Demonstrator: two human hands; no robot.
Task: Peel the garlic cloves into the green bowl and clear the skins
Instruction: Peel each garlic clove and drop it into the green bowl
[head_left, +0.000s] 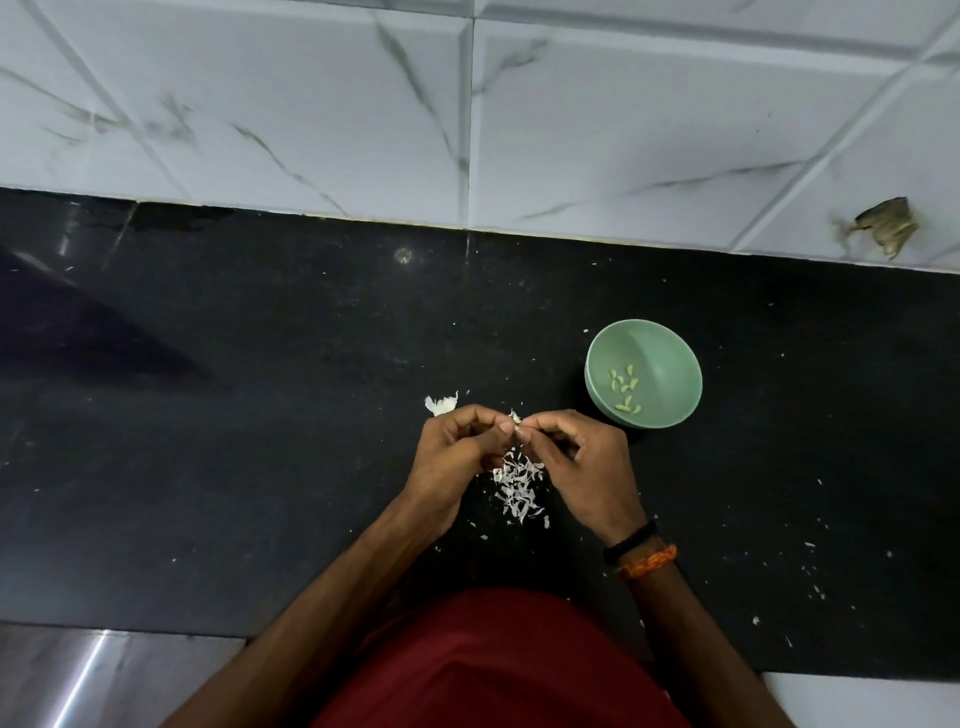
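My left hand (457, 452) and my right hand (582, 462) meet fingertip to fingertip over the black counter, both pinching one small garlic clove (515, 417) with a bit of white skin sticking up. Under the hands lies a heap of white garlic skins (517, 488). A piece of garlic bulb (441, 404) lies just beyond my left hand. The green bowl (670, 358) stands to the right of my right hand and holds several peeled cloves (625, 389).
The black counter (260, 415) runs wall to wall, with skin flecks scattered on its right part (810, 545). A white tiled wall (467, 104) rises behind it. A brown stain or scrap (885, 226) marks the wall at right. A steel surface (104, 675) lies at the near left.
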